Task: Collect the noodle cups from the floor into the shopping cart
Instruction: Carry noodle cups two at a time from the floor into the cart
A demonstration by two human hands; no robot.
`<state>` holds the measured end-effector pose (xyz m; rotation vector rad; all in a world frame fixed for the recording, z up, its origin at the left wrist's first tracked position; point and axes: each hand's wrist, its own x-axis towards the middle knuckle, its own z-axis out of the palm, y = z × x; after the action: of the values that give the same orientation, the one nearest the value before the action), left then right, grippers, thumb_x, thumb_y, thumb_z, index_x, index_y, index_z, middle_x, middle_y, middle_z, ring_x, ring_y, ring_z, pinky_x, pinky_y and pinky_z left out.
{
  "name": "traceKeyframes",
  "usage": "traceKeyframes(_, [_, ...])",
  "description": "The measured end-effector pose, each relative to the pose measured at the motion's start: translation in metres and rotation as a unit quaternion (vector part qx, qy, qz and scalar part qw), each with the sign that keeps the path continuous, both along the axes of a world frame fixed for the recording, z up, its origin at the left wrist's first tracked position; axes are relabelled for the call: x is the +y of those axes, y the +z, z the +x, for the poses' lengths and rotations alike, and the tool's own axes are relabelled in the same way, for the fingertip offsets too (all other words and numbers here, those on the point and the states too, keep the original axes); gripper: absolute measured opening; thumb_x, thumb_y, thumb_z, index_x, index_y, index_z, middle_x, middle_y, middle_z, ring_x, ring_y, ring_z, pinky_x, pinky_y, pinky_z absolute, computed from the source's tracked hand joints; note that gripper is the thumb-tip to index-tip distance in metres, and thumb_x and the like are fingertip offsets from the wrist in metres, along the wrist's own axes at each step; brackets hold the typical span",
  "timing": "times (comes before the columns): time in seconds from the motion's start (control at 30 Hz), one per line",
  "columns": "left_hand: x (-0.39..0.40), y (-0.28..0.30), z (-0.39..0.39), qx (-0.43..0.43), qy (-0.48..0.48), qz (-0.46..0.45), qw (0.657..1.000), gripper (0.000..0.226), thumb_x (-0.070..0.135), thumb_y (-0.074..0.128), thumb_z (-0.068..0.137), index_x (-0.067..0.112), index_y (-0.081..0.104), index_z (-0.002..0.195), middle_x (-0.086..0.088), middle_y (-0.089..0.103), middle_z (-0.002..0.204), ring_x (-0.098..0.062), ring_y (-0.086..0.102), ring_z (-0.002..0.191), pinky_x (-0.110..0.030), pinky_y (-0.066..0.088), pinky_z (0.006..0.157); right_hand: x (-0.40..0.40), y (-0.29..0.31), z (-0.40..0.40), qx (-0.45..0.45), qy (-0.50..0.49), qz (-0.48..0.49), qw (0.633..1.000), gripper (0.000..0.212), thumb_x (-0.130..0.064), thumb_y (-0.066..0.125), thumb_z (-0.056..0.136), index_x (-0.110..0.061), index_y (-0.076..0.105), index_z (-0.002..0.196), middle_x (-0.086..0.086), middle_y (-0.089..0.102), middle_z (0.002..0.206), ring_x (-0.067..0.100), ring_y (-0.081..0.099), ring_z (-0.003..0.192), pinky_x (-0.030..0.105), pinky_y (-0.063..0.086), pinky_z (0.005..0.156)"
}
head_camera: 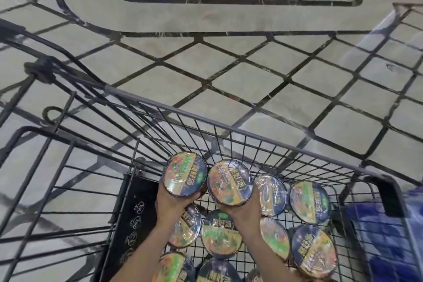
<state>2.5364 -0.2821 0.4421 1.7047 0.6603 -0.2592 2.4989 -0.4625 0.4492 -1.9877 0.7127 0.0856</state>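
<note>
Inside the shopping cart (229, 128), below its front rim, the left hand (170, 201) and right hand (242, 210) each grip a noodle cup (184, 174); other cups (310, 201) crowd the cart's mesh floor, leaving little bare.

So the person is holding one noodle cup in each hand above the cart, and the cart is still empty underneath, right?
Not quite. Each hand does hold a noodle cup, left hand and right hand, over the cart, but the head view shows several cups already lying in it.
</note>
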Motion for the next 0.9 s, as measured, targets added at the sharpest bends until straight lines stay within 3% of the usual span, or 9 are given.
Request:
traceKeyframes(0.17, [-0.002,-0.007,0.000,0.001,0.007,-0.001,1.000,0.103,0.009,0.095,0.040,0.016,0.044,0.129,0.001,0.056,0.114,-0.019,0.052,0.113,-0.031,0.043,0.096,0.000,-0.006,-0.001,-0.033,-0.006,0.031,0.999,0.109,-0.029,0.097,0.035,-0.023,0.042,0.129,-0.002,0.056,0.123,0.015,0.053,0.117,0.027,0.044,0.097])
traceKeyframes(0.3, [-0.005,-0.010,0.002,0.010,0.019,-0.006,1.000,0.100,0.003,0.093,0.045,0.011,0.044,0.132,-0.006,0.056,0.121,-0.020,0.051,0.115,-0.024,0.043,0.091,0.000,-0.009,-0.002,-0.037,-0.015,0.065,0.997,0.116,-0.051,0.092,0.030,-0.025,0.041,0.131,-0.004,0.057,0.125,0.010,0.053,0.118,0.017,0.045,0.093])
traceKeyframes(0.37, [-0.006,-0.011,0.002,0.007,0.019,-0.011,1.000,0.100,0.001,0.092,0.046,0.011,0.043,0.133,-0.005,0.056,0.121,-0.017,0.050,0.113,-0.017,0.044,0.084,-0.002,-0.014,-0.002,-0.026,-0.021,0.070,0.997,0.111,-0.026,0.097,0.036,-0.019,0.041,0.132,-0.003,0.057,0.123,0.006,0.055,0.114,0.004,0.044,0.086])
traceKeyframes(0.43, [-0.007,-0.013,0.002,-0.001,0.016,-0.003,1.000,0.102,0.005,0.093,0.045,0.013,0.044,0.134,-0.003,0.057,0.120,-0.017,0.052,0.113,-0.022,0.043,0.087,-0.001,-0.018,-0.001,-0.019,-0.025,0.072,0.997,0.107,-0.009,0.096,0.040,-0.017,0.041,0.132,-0.002,0.057,0.122,0.005,0.055,0.112,0.001,0.043,0.082])
traceKeyframes(0.5, [-0.007,-0.017,0.001,-0.002,0.008,-0.001,1.000,0.102,0.007,0.094,0.046,0.014,0.044,0.134,-0.002,0.058,0.119,-0.017,0.052,0.113,-0.025,0.042,0.091,-0.001,-0.021,-0.001,-0.014,-0.028,0.063,0.998,0.115,-0.015,0.097,0.040,-0.017,0.037,0.138,0.000,0.056,0.128,0.013,0.054,0.118,0.005,0.043,0.088])
traceKeyframes(0.57, [-0.006,-0.018,0.001,0.002,-0.004,-0.007,1.000,0.102,0.009,0.094,0.046,0.016,0.043,0.134,-0.001,0.059,0.119,-0.018,0.054,0.114,-0.028,0.044,0.094,0.001,-0.022,-0.001,-0.016,-0.035,0.059,0.998,0.116,-0.014,0.097,0.040,-0.017,0.035,0.139,0.001,0.056,0.129,0.014,0.054,0.118,-0.001,0.041,0.083])
traceKeyframes(0.77, [-0.004,-0.006,-0.001,0.007,-0.046,-0.020,0.999,0.107,0.008,0.094,0.046,0.020,0.035,0.135,-0.001,0.054,0.124,-0.018,0.051,0.116,-0.036,0.044,0.100,0.002,-0.002,-0.001,-0.014,-0.029,0.079,0.996,0.109,-0.002,0.092,0.048,-0.035,0.029,0.131,-0.019,0.051,0.116,-0.002,0.052,0.103,-0.006,0.037,0.071])
traceKeyframes(0.83, [-0.001,0.006,-0.004,0.006,-0.058,-0.004,0.998,0.110,0.010,0.094,0.048,0.021,0.032,0.138,-0.002,0.051,0.126,-0.018,0.049,0.118,-0.035,0.042,0.101,-0.001,0.006,-0.005,0.010,-0.017,0.081,0.996,0.105,0.002,0.090,0.051,-0.034,0.029,0.129,-0.023,0.049,0.117,-0.008,0.051,0.105,-0.004,0.039,0.079])
traceKeyframes(0.9, [0.001,0.023,-0.008,0.018,-0.077,0.023,0.997,0.112,0.013,0.093,0.049,0.020,0.029,0.140,-0.005,0.049,0.131,-0.022,0.047,0.122,-0.036,0.038,0.103,-0.003,0.020,-0.012,0.044,-0.014,0.067,0.997,0.108,-0.004,0.090,0.054,-0.023,0.028,0.140,-0.012,0.046,0.131,0.004,0.047,0.122,0.014,0.036,0.103])
